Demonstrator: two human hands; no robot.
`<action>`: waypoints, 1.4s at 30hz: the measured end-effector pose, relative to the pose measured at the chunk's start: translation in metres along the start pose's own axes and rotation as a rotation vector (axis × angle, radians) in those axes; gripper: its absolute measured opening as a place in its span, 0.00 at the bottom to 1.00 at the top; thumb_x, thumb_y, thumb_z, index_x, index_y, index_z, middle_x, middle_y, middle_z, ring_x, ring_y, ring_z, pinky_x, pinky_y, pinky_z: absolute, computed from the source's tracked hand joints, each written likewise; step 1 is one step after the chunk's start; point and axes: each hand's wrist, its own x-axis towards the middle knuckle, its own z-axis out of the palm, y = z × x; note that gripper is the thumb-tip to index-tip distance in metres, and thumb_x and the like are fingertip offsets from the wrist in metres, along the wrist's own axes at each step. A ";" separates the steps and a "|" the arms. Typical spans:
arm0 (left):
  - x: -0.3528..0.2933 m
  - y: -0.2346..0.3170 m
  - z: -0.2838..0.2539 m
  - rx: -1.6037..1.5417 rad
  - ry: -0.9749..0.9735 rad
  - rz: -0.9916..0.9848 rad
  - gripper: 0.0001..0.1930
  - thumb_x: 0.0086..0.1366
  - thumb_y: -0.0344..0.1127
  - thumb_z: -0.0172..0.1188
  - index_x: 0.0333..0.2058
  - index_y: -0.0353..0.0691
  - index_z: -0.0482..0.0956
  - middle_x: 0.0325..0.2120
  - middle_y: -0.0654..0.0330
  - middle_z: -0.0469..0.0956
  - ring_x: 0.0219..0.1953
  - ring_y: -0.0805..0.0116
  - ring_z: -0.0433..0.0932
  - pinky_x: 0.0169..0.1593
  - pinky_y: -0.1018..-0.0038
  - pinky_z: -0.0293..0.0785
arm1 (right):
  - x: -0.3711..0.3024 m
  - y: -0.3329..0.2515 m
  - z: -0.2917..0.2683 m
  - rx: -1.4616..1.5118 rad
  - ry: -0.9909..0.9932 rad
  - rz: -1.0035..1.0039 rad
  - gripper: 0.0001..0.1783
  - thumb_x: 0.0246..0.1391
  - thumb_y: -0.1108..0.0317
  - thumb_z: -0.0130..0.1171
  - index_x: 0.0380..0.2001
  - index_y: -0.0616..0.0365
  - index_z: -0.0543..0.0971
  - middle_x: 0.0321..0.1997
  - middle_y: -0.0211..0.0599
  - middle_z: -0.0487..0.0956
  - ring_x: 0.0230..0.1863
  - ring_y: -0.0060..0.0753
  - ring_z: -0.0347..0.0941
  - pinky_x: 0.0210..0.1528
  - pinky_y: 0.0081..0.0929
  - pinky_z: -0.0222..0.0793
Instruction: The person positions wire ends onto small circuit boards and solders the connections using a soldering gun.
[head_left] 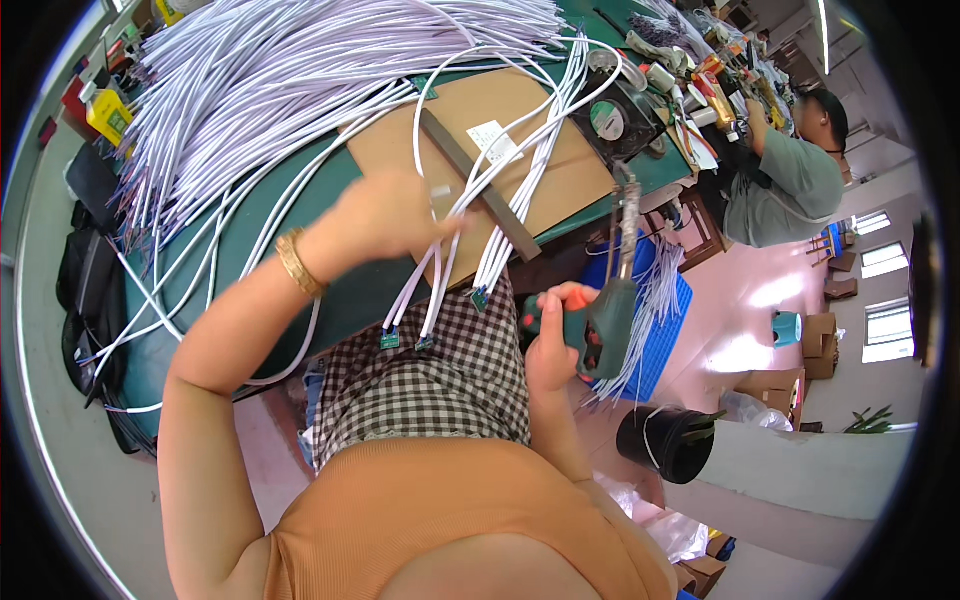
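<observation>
My right hand (pixel 552 345) is wrapped round the handle of a green soldering gun (pixel 610 330), its metal tip pointing up and away from me. Motion blurs my left hand (pixel 385 215), which is over the near left part of a cardboard sheet (pixel 575 175). Its fingers are beside several white cables (pixel 500 165); whether they grip one is unclear. Small green circuit boards (pixel 390 339) end some of these cables, hanging over my checked apron (pixel 420 400). Across the sheet and under some cables lies a dark flat bar (pixel 480 185).
A big heap of white cables (pixel 330 60) covers the far left of the green table (pixel 350 300). At the sheet's right is a spool (pixel 607 120). Cables lie in a blue crate (pixel 665 340) right of me, near a black bucket (pixel 665 443). Another person (pixel 790 180) works at far right.
</observation>
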 end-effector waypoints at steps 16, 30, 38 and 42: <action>0.056 -0.083 0.014 -0.052 0.606 -0.339 0.12 0.60 0.33 0.48 0.33 0.26 0.71 0.29 0.36 0.76 0.35 0.40 0.76 0.41 0.53 0.71 | 0.021 0.070 0.005 -0.240 0.165 -0.150 0.32 0.46 0.85 0.61 0.52 0.60 0.58 0.33 0.30 0.72 0.38 0.22 0.72 0.58 0.46 0.67; 0.059 -0.079 0.016 -0.046 0.633 -0.175 0.11 0.56 0.34 0.51 0.26 0.29 0.72 0.19 0.43 0.74 0.24 0.52 0.76 0.31 0.62 0.70 | 0.026 0.063 0.007 -0.091 0.158 -0.014 0.41 0.46 0.85 0.61 0.60 0.59 0.52 0.34 0.30 0.71 0.47 0.34 0.72 0.58 0.36 0.64; 0.069 -0.093 0.004 -0.081 0.434 -0.134 0.12 0.61 0.35 0.50 0.36 0.30 0.71 0.30 0.40 0.77 0.35 0.44 0.76 0.40 0.57 0.70 | 0.021 0.071 -0.001 0.095 0.209 0.059 0.49 0.45 0.86 0.61 0.65 0.58 0.46 0.34 0.30 0.72 0.47 0.34 0.71 0.60 0.39 0.62; 0.044 -0.061 -0.006 -0.023 0.012 0.129 0.15 0.61 0.35 0.52 0.45 0.34 0.72 0.36 0.43 0.77 0.40 0.44 0.75 0.45 0.58 0.70 | 0.021 0.072 -0.005 0.061 0.170 0.017 0.48 0.46 0.85 0.61 0.65 0.58 0.46 0.34 0.30 0.72 0.47 0.34 0.71 0.60 0.38 0.62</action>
